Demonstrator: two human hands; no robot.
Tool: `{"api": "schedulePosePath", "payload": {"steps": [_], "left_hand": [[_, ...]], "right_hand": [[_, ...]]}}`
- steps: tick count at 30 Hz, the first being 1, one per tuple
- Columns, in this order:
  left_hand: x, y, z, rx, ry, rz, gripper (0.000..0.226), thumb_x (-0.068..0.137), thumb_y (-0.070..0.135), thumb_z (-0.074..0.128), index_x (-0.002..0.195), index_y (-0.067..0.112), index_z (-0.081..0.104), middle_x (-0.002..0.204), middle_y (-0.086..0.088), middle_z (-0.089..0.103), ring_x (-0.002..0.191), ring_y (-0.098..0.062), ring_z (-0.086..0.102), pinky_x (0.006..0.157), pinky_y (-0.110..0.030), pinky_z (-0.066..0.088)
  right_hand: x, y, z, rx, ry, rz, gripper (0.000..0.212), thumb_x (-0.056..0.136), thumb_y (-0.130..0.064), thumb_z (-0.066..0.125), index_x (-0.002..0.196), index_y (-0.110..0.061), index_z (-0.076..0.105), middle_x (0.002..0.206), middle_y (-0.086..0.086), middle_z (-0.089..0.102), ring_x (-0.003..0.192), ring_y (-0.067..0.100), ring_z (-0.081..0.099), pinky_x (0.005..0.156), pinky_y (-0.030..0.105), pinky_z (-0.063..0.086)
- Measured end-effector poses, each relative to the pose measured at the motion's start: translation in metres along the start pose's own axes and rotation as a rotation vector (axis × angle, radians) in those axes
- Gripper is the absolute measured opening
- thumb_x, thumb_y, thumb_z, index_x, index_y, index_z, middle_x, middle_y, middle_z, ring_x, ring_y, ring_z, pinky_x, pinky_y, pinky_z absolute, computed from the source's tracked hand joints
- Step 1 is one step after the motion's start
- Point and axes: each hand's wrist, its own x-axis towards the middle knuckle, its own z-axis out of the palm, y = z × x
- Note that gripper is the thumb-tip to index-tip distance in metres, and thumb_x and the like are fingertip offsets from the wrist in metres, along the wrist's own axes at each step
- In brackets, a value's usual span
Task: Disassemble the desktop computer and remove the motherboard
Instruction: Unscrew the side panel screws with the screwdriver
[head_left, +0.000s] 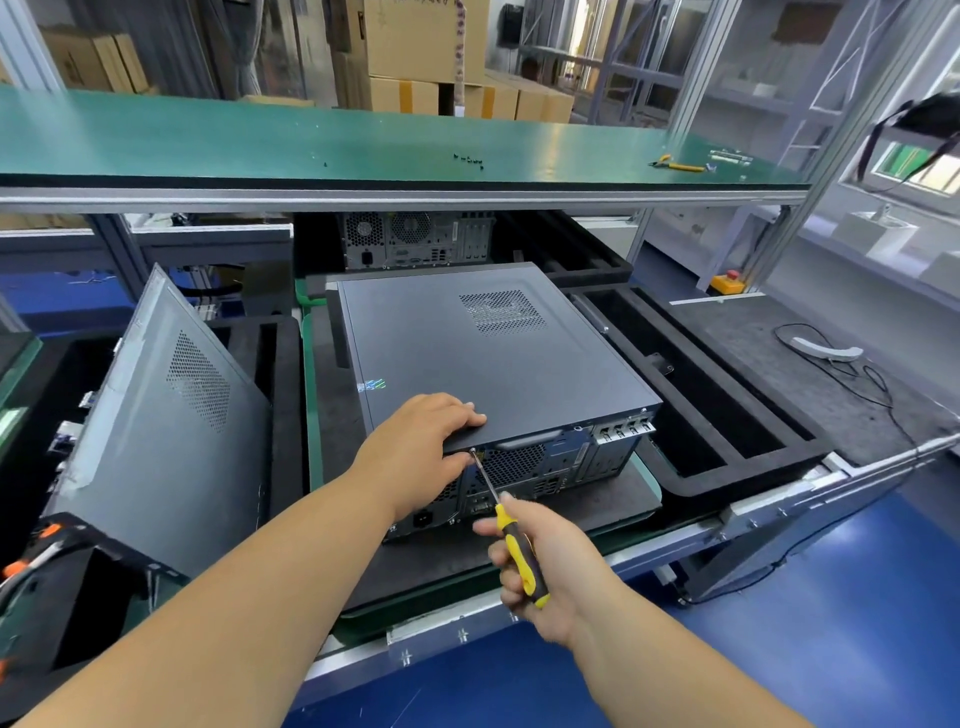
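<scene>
A dark grey desktop computer (483, 353) lies on its side on a black foam pad, its rear panel facing me and its side cover in place. My left hand (426, 441) grips the near left edge of the cover, fingers on top and thumb under the rim. My right hand (540, 561) holds a yellow-and-black screwdriver (519, 556). Its metal tip (474, 453) sits on a screw at the upper rear edge of the case, right beside my left thumb.
A detached side panel (171, 415) leans at the left. Another computer (415, 239) stands behind, under the green shelf (260, 140), which carries several loose screws (467, 159) and pliers (675, 164). Black foam trays (717, 410) lie to the right, beside a cabled white tool (826, 351).
</scene>
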Motion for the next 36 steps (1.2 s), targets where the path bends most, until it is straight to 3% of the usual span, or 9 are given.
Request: {"api": "schedulePosePath", "payload": {"steps": [2, 4, 11, 17, 22, 30, 36], "left_hand": [[0.0, -0.001, 0.001, -0.003, 0.004, 0.003, 0.045, 0.086, 0.037, 0.065, 0.129, 0.04, 0.052, 0.13, 0.022, 0.049, 0.122, -0.003, 0.04, 0.099, -0.025, 0.038], [0.0, -0.001, 0.002, -0.005, 0.007, 0.007, 0.046, 0.086, 0.037, 0.065, 0.13, 0.04, 0.051, 0.13, 0.023, 0.049, 0.123, -0.003, 0.039, 0.1, -0.025, 0.039], [0.0, -0.004, 0.004, -0.014, 0.014, 0.032, 0.044, 0.087, 0.034, 0.064, 0.13, 0.037, 0.052, 0.129, 0.022, 0.049, 0.123, -0.004, 0.039, 0.1, -0.024, 0.037], [0.002, -0.002, 0.007, -0.003, 0.018, 0.047, 0.044, 0.088, 0.028, 0.064, 0.13, 0.032, 0.053, 0.128, 0.016, 0.05, 0.123, -0.01, 0.04, 0.101, -0.028, 0.038], [0.01, -0.006, 0.011, 0.056, 0.037, 0.074, 0.044, 0.09, 0.023, 0.062, 0.132, 0.028, 0.051, 0.132, 0.01, 0.049, 0.126, -0.015, 0.041, 0.114, -0.034, 0.023], [0.045, -0.014, 0.009, 0.033, 0.025, 0.015, 0.042, 0.089, 0.024, 0.064, 0.129, 0.029, 0.053, 0.127, 0.012, 0.051, 0.118, -0.015, 0.042, 0.092, -0.028, 0.039], [0.07, -0.022, 0.007, 0.033, 0.011, -0.025, 0.042, 0.087, 0.026, 0.065, 0.127, 0.03, 0.055, 0.126, 0.012, 0.051, 0.121, -0.015, 0.042, 0.094, -0.03, 0.039]], "right_hand": [[-0.001, -0.002, -0.002, 0.07, -0.065, 0.056, 0.046, 0.099, -0.036, 0.042, 0.097, 0.001, 0.07, 0.061, 0.005, 0.052, 0.042, 0.012, 0.036, 0.044, 0.024, 0.032], [-0.001, -0.003, -0.004, 0.079, -0.076, 0.061, 0.042, 0.1, -0.029, 0.038, 0.092, 0.0, 0.068, 0.061, 0.005, 0.053, 0.043, 0.013, 0.039, 0.044, 0.024, 0.034], [-0.004, -0.006, -0.004, 0.077, -0.064, 0.049, 0.034, 0.099, -0.032, 0.051, 0.091, -0.004, 0.068, 0.063, 0.003, 0.058, 0.046, 0.012, 0.049, 0.042, 0.023, 0.042], [-0.001, 0.0, 0.001, 0.083, 0.024, -0.024, 0.027, 0.097, -0.028, 0.057, 0.093, -0.003, 0.066, 0.059, 0.002, 0.054, 0.041, 0.008, 0.039, 0.039, 0.02, 0.034], [0.006, -0.006, 0.007, 0.104, 0.043, -0.07, 0.025, 0.099, -0.025, 0.054, 0.098, -0.003, 0.066, 0.058, 0.002, 0.052, 0.041, 0.008, 0.037, 0.038, 0.019, 0.032], [0.029, -0.041, 0.014, 0.104, 0.031, -0.06, 0.025, 0.1, -0.025, 0.053, 0.094, -0.003, 0.064, 0.061, 0.003, 0.049, 0.039, 0.006, 0.036, 0.036, 0.017, 0.031], [0.046, -0.064, 0.014, 0.089, -0.034, -0.051, 0.028, 0.102, -0.026, 0.048, 0.092, -0.003, 0.06, 0.065, 0.005, 0.048, 0.041, 0.006, 0.035, 0.037, 0.016, 0.031]]}}
